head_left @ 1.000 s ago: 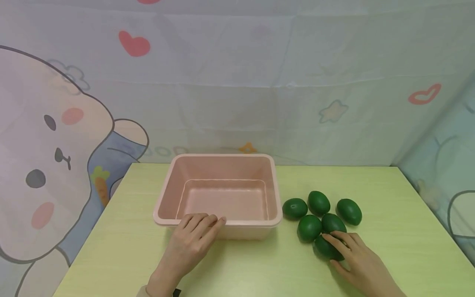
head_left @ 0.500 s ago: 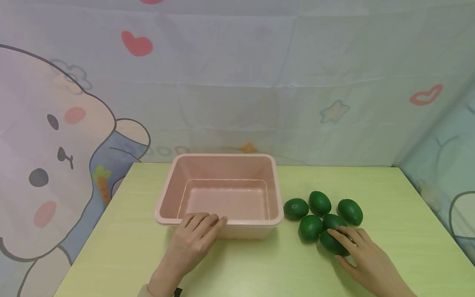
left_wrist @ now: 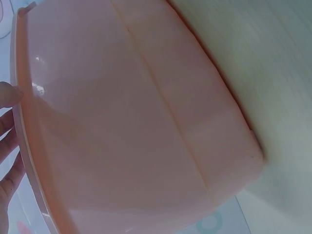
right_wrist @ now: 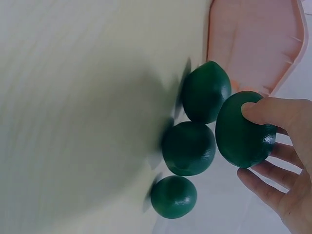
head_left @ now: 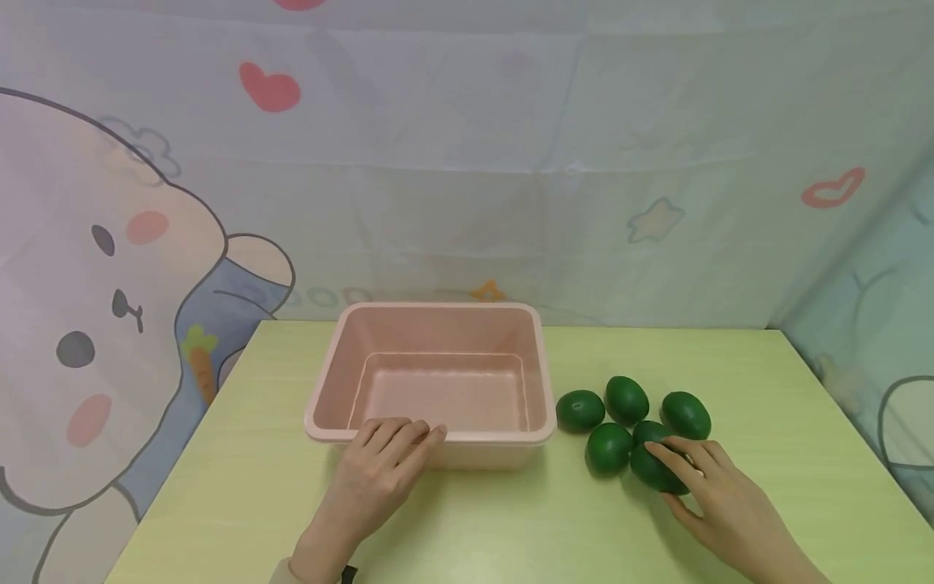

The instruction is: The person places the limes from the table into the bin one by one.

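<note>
My left hand (head_left: pixel 383 471) grips the near rim of a pink plastic basin (head_left: pixel 430 456). In the left wrist view, the thumb (left_wrist: pixel 8 94) lies at the rim, with other fingers on its inner side. To the right, my right hand (head_left: pixel 724 504) holds a glossy dark green oval fruit (head_left: pixel 654 470) between thumb and fingers. The right wrist view shows this held fruit (right_wrist: pixel 242 130) raised off the table. Beside it sit several similar fruits, including a rounder-looking one (head_left: pixel 609 449) and one partly hidden behind the held fruit (head_left: pixel 649 431).
Farther back lie more green fruits: one (head_left: pixel 580 410) close to the basin's right side, another (head_left: pixel 627 399) and a third (head_left: pixel 686 415) farther right. The pale yellow-green table (head_left: pixel 474 535) ends at a printed cloth backdrop (head_left: pixel 452 195).
My right hand has closed in on the nearest fruit and moved it slightly back and to the right, lifting it. The left hand stays on the basin rim.
</note>
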Demonstrator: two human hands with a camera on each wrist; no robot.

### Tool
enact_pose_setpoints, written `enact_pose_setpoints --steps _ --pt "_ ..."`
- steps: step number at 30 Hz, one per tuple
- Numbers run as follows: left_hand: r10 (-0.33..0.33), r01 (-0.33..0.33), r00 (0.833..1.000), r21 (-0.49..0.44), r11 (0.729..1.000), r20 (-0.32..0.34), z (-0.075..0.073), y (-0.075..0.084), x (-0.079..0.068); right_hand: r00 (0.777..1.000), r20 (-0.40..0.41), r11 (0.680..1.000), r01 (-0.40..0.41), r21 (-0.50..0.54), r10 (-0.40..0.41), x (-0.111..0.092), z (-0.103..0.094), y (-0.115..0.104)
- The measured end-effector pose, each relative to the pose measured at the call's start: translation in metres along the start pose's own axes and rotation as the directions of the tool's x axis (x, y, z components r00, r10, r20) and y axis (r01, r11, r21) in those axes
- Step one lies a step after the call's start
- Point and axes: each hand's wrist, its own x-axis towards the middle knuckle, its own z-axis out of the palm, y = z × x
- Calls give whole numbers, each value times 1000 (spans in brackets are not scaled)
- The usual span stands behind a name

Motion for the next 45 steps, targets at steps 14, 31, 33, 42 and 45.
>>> enact_pose_setpoints --steps 14,31,33,42,45 --pt "0 0 1000 4 1000 -4 0 1 -1 1000 -16 999 0 -36 -1 19 -12 0" --pt "-16 16 1000 -8 1000 0 2 2 -2 998 -34 998 53 -22 -54 57 -33 1" --pt "-18 18 1000 -15 1000 1 2 2 -3 998 -32 998 55 -23 -56 61 -35 0" --pt "-25 25 1000 -28 999 -1 3 4 -5 997 -30 997 74 7 -74 86 -42 -4" --pt "-23 23 1000 -25 999 -5 3 2 -3 995 -50 996 92 14 -91 98 -45 -6"
